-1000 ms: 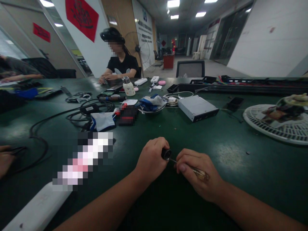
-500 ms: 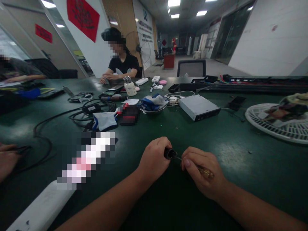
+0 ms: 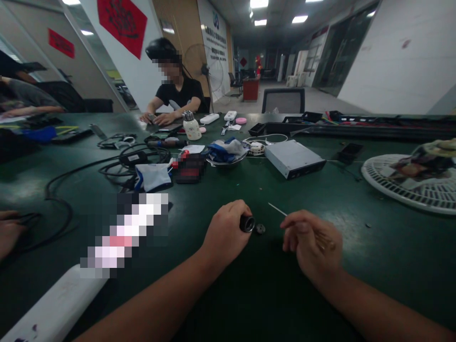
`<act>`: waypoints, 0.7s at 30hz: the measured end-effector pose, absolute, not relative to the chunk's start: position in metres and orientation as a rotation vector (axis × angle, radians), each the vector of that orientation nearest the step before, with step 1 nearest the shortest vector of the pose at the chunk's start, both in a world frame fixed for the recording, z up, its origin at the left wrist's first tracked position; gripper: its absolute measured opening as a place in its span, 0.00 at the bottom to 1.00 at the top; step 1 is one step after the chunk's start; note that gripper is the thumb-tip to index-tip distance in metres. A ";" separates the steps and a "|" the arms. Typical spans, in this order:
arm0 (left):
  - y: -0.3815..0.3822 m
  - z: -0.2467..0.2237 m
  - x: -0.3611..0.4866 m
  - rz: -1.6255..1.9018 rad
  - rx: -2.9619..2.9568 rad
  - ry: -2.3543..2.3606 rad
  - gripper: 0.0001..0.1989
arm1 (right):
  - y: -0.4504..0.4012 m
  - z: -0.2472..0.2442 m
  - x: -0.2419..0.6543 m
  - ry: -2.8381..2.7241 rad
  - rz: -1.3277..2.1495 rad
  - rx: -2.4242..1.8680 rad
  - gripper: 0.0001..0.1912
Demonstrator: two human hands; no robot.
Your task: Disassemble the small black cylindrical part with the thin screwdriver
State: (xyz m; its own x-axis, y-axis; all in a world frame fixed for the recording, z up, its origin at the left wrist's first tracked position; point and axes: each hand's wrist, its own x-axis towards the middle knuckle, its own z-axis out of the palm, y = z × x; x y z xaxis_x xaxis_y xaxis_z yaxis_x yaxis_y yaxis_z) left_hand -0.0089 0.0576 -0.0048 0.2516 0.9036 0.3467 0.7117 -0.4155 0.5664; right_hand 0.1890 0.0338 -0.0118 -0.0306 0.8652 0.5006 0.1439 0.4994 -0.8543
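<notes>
My left hand (image 3: 228,230) is closed around a short black cylinder (image 3: 247,223); its hollow, round end faces right. Just right of that opening, a small dark round piece (image 3: 261,229) lies on the green table, apart from the cylinder. My right hand (image 3: 315,240) grips a screwdriver by its amber handle (image 3: 325,241). The thin metal shaft (image 3: 277,209) points up and left, clear of the cylinder and the round piece. My left fingers hide most of the cylinder, and my right hand covers part of the handle.
A silver box like a disc drive (image 3: 295,159) lies ahead of my hands. A white fan grille (image 3: 392,190) is at right. A long white device (image 3: 53,304) and black cables (image 3: 67,175) lie left. Another person's hand (image 3: 10,232) is at the left edge; a person (image 3: 178,95) sits opposite.
The screwdriver tip has come out of the cylinder's end, and my right hand has moved right with it. The small round piece now shows on the table beside the opening.
</notes>
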 end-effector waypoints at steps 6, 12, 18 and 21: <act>0.056 -0.004 -0.008 0.975 2.192 1.466 0.10 | 0.044 -0.003 0.180 -1.964 0.546 -1.215 0.02; 0.055 -0.007 -0.008 0.968 2.207 1.441 0.11 | 0.046 -0.010 0.183 -2.091 0.658 -1.164 0.04; 0.056 -0.009 -0.009 0.950 2.214 1.404 0.11 | 0.044 -0.009 0.184 -1.890 0.734 -1.116 0.07; 0.057 -0.008 -0.008 0.968 2.209 1.393 0.09 | 0.041 -0.006 0.182 -1.849 0.672 -1.075 0.09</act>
